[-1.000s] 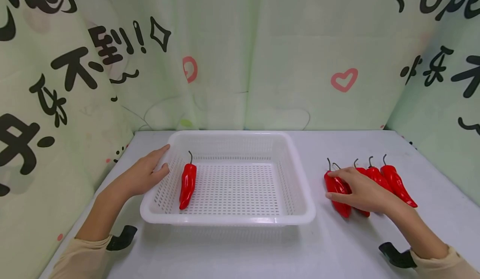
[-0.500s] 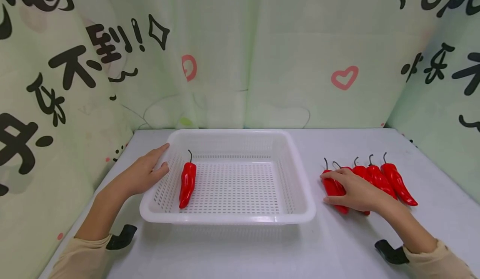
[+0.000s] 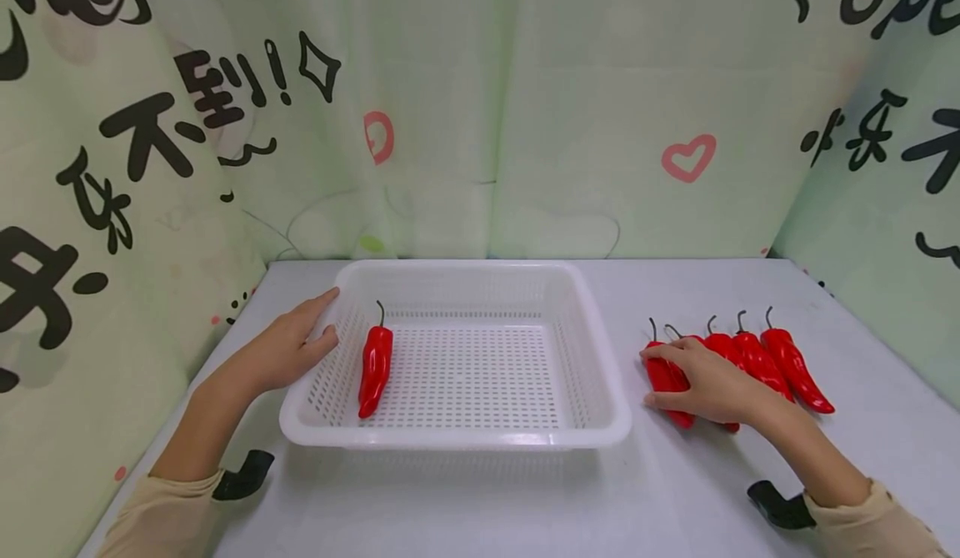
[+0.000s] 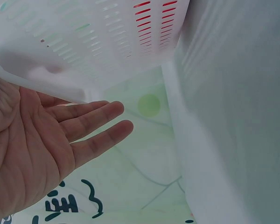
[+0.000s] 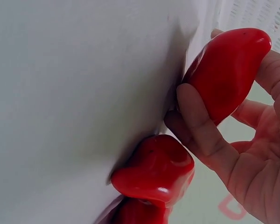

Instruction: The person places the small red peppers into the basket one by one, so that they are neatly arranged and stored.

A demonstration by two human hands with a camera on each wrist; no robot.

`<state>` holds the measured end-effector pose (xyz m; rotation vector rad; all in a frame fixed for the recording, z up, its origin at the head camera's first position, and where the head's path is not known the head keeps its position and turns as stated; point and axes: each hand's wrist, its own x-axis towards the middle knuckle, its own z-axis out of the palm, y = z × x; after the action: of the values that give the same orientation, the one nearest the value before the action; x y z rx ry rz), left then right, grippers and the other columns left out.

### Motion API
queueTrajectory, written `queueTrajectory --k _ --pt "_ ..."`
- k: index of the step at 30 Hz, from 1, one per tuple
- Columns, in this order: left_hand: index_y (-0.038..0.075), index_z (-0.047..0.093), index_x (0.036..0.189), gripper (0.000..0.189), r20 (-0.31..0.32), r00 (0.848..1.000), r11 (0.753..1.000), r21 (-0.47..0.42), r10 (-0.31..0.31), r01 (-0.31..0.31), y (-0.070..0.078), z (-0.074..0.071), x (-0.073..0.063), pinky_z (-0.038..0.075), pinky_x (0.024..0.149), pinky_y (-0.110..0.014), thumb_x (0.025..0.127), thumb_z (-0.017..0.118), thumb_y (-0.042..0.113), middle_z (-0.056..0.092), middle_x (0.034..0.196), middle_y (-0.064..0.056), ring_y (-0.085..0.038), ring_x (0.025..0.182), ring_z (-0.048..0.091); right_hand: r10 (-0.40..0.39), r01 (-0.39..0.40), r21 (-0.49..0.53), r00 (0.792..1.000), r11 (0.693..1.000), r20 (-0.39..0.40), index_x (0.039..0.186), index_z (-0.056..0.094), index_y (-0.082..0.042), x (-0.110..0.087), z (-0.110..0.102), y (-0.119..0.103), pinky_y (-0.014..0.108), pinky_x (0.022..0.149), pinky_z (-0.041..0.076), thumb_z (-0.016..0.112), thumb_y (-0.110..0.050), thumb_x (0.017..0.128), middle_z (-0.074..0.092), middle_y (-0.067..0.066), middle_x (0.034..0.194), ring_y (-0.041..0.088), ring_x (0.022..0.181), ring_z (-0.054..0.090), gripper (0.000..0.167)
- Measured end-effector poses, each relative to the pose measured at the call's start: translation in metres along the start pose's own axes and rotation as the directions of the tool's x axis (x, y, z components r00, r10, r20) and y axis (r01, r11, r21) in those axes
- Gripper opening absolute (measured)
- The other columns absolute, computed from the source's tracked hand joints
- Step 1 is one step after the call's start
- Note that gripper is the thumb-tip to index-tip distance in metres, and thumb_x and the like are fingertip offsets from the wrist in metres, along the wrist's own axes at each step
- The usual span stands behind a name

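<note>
A white perforated plastic basket [image 3: 457, 439] stands mid-table with one red pepper [image 3: 376, 370] inside, near its left wall. My left hand [image 3: 285, 348] touches the basket's left rim; in the left wrist view its fingers [image 4: 95, 119] are extended along the wall. At right, my right hand [image 3: 716, 383] holds the leftmost red pepper [image 3: 666, 376] of a row. Seen from the right wrist, the fingers and thumb close round this glossy pepper [image 5: 231, 70], which is low by the tabletop. The hand partly hides the neighbouring peppers.
Several more red peppers [image 3: 797, 366] lie side by side to the right, stems pointing away. Another pepper [image 5: 156, 168] sits close to the held one. A pale green printed curtain [image 3: 585, 124] encloses the back and sides of the white table [image 3: 480, 512].
My right hand has closed on the leftmost pepper and shifted it slightly left, opening a gap to the others. The left hand and basket keep their places.
</note>
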<state>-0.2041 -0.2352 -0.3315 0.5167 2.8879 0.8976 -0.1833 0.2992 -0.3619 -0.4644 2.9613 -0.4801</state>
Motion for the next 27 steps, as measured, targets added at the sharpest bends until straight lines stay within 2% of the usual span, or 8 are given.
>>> queueTrajectory --k 17,27 --pt "-0.006 0.023 0.159 0.067 -0.003 1.000 1.000 0.005 0.002 -0.002 0.000 0.000 0.000 0.062 0.079 -0.052 0.103 0.051 0.017 0.037 0.154 -0.034 -0.045 0.116 0.060 0.024 -0.023 0.016 0.999 1.000 -0.035 0.137 0.060 -0.001 -0.001 0.001 0.000 0.049 0.068 0.063 0.088 -0.035 0.076 0.053 0.033 0.128 0.049 0.113 0.053 0.075" --pt "-0.006 0.023 0.158 0.067 -0.006 1.000 1.000 0.018 0.004 -0.004 -0.001 0.001 0.000 0.062 0.078 -0.052 0.102 0.052 0.018 0.037 0.153 -0.034 -0.046 0.117 0.059 0.037 -0.034 0.065 0.998 0.997 -0.048 0.141 0.057 -0.005 -0.004 -0.009 -0.006 0.047 0.066 0.063 0.088 -0.036 0.077 0.049 0.034 0.134 0.050 0.116 0.052 0.078"
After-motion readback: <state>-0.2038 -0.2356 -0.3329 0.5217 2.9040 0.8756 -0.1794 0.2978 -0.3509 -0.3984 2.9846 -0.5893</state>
